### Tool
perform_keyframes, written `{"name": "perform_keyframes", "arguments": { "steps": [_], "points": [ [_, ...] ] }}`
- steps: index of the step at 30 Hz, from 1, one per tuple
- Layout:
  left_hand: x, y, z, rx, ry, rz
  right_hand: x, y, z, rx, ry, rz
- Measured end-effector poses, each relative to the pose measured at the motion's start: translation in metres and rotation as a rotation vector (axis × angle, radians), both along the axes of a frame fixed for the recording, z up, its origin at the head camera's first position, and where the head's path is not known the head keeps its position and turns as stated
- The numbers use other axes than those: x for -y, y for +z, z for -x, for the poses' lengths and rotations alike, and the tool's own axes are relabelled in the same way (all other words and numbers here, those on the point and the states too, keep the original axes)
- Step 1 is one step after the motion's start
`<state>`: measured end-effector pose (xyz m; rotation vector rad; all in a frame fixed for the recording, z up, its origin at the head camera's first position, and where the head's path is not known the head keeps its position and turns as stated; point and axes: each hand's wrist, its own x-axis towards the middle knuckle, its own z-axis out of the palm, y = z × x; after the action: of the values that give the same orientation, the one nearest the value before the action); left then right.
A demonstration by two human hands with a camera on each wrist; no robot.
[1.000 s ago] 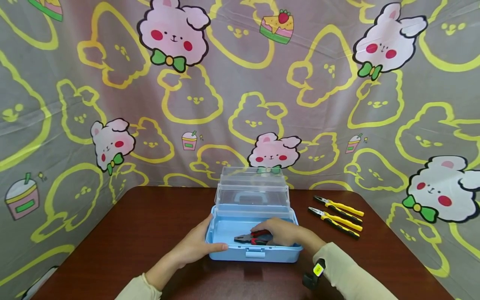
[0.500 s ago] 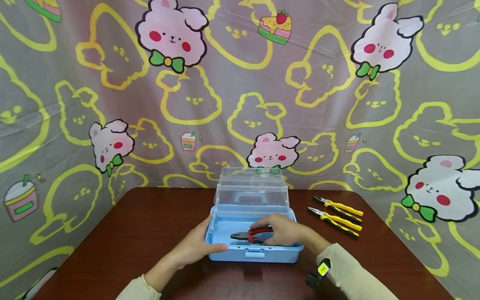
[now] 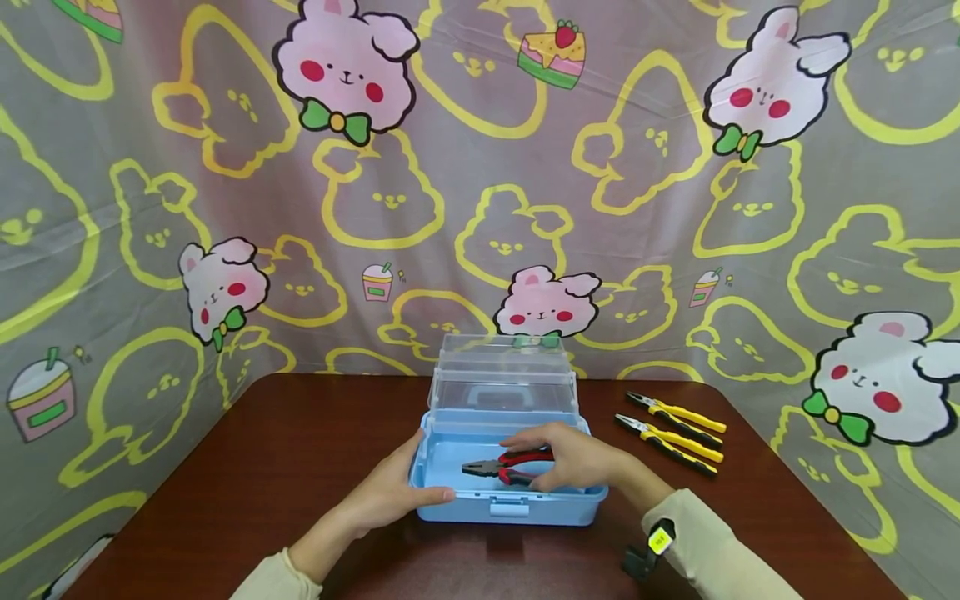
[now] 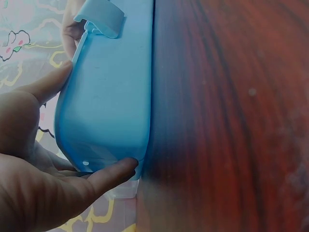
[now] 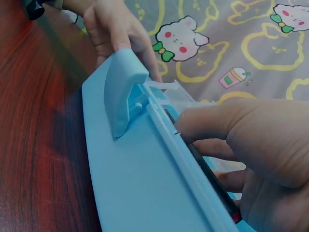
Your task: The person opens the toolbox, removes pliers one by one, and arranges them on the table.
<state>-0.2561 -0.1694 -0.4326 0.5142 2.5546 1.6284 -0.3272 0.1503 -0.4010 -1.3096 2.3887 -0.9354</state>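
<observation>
A light blue toolbox (image 3: 450,510) with its clear lid raised stands on the table. My left hand (image 3: 386,487) grips its left front corner, thumb at the front rim and fingers along the side; the left wrist view shows the fingers (image 4: 108,179) against the box wall. Inside the box are pliers (image 3: 487,468) with dark jaws and red-and-black handles. My right hand (image 3: 577,457) holds them across the handles, fingers behind and thumb in front. In the right wrist view the front wall hides most of the pliers.
Two pliers with yellow-and-black handles, a rear pair (image 3: 678,412) and a front pair (image 3: 671,442), lie on the table to the right of the box. The clear lid (image 3: 506,375) stands up behind the box. A patterned curtain (image 3: 637,250) hangs around the table.
My right hand has shifted slightly up and right, and more of the red handles shows. The pliers have moved a little up and left in view. My left hand stays put.
</observation>
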Motion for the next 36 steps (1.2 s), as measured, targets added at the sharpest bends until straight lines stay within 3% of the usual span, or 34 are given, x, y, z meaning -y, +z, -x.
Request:
{"name": "perform_keyframes", "arguments": {
  "steps": [7, 17, 29, 36],
  "points": [
    [-0.001, 0.0, 0.0, -0.002, 0.003, -0.003, -0.01, 0.01, -0.005, 0.0, -0.019, 0.035],
    [-0.003, -0.005, 0.0, -0.004, 0.033, 0.037, -0.029, 0.025, -0.015, -0.071, -0.063, 0.05],
    [-0.001, -0.004, 0.0, -0.008, 0.025, 0.038, -0.068, 0.033, -0.027, -0.187, -0.222, 0.059],
    [0.001, -0.002, 0.0, -0.002, 0.013, 0.012, -0.1, 0.029, -0.031, -0.174, -0.312, 0.134]
  ]
}}
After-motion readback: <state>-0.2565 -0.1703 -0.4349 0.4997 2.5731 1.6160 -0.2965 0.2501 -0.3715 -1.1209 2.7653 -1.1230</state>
